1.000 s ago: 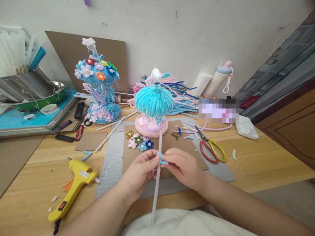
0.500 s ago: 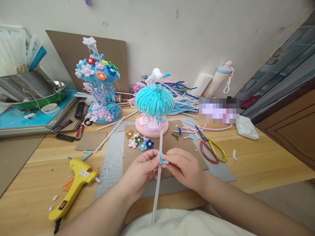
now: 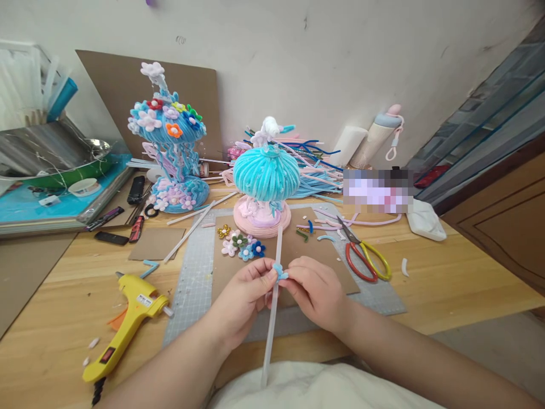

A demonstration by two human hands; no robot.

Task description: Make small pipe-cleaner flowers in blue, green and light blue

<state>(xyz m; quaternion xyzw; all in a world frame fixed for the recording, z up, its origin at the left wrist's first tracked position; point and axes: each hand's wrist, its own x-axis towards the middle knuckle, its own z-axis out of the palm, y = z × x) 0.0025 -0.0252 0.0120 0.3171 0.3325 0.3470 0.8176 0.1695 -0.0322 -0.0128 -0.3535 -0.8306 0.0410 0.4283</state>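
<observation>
A light-blue pipe cleaner (image 3: 279, 271) is bent into small loops at a translucent glue stick (image 3: 272, 329), which slants up from my lap. With thumb and fingers closed, my left hand (image 3: 242, 289) pinches the loops against the stick. My right hand (image 3: 319, 289) holds the pipe cleaner's free end between thumb and forefinger. Just beyond, several pipe-cleaner flowers (image 3: 246, 253) lie in a cluster on a brown board (image 3: 310, 255). Behind them stands a turquoise pipe-cleaner jellyfish lamp shape (image 3: 267, 173) on a pink round base (image 3: 242, 222).
A yellow glue gun (image 3: 128, 318) lies at left, scissors (image 3: 366, 258) at right. A flower-covered blue pipe-cleaner piece (image 3: 170, 130) stands back left, near a metal pot (image 3: 42, 149). Loose pipe cleaners (image 3: 321, 184) are heaped at the back. A grey cutting mat (image 3: 187, 295) lies beneath the board.
My right fingers have shifted slightly, and the pipe cleaner's end between them has turned a little upward. My left hand keeps its pinch; the glue stick stays in place.
</observation>
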